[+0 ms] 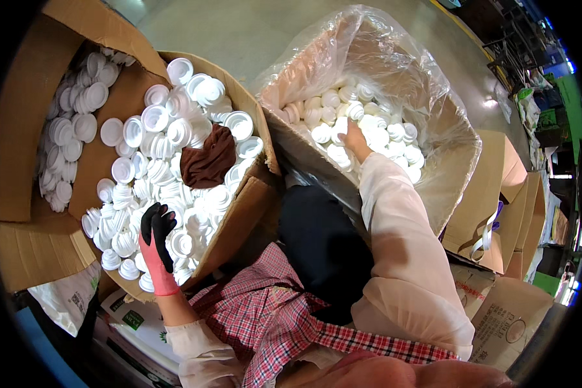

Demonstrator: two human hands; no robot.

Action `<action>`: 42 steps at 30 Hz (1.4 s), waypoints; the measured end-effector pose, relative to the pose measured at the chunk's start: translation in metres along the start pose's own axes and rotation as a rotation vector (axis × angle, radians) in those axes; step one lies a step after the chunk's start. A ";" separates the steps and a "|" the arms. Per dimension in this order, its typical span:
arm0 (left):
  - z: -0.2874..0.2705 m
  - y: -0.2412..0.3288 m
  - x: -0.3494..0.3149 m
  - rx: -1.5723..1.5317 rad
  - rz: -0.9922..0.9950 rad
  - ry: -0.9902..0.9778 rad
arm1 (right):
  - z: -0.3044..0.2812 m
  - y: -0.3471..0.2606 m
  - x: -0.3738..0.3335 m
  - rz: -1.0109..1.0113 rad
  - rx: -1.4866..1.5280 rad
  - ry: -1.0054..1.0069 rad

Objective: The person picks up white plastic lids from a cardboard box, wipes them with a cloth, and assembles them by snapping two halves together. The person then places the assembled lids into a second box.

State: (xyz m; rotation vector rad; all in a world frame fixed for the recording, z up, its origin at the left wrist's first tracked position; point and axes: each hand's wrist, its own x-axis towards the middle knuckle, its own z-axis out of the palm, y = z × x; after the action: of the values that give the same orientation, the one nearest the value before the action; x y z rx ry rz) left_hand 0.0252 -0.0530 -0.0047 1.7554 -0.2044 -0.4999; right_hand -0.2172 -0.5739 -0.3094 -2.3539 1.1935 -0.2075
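Note:
My left hand (155, 242), in a pink glove with black fingers, rests against white round plastic lids (158, 171) heaped in an open cardboard box. Its fingers are stretched, and I see nothing held in them. A crumpled brown cloth (209, 158) lies on the same heap. My bare right hand (354, 139) reaches into a second box (427, 139) lined with clear plastic. There it touches a pile of small white rounded pieces (394, 139). The thumb and one finger show apart; the other fingers are partly hidden among the pieces.
Cardboard (119, 129) divides the left box from more white lids (68, 132) at far left. Folded cartons (498, 194) with a white strap stand at right. A white sack (64, 297) lies at lower left. Racks and goods line the far right, beyond grey floor (239, 29).

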 end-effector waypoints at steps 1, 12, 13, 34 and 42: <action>-0.003 0.000 -0.001 0.005 0.020 0.008 | -0.002 -0.004 -0.002 -0.002 0.053 0.130; -0.062 0.025 -0.030 -0.306 0.334 0.253 | -0.148 -0.133 -0.027 -0.281 0.387 -0.036; -0.076 0.037 -0.038 -0.264 0.394 0.297 | -0.174 -0.184 -0.046 -0.295 0.529 -0.157; -0.377 -0.232 -0.305 -0.285 -0.085 1.234 | -0.020 -0.473 -0.267 -1.437 0.253 -0.495; -0.361 -0.288 -0.252 0.056 -0.346 1.236 | -0.020 -0.476 -0.277 -1.342 0.108 -0.413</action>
State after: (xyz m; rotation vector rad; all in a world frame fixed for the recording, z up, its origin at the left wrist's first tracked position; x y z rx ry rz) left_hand -0.0784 0.4375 -0.1645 1.8596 0.9654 0.4121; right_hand -0.0511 -0.1244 -0.0360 -2.5098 -0.6723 -0.1809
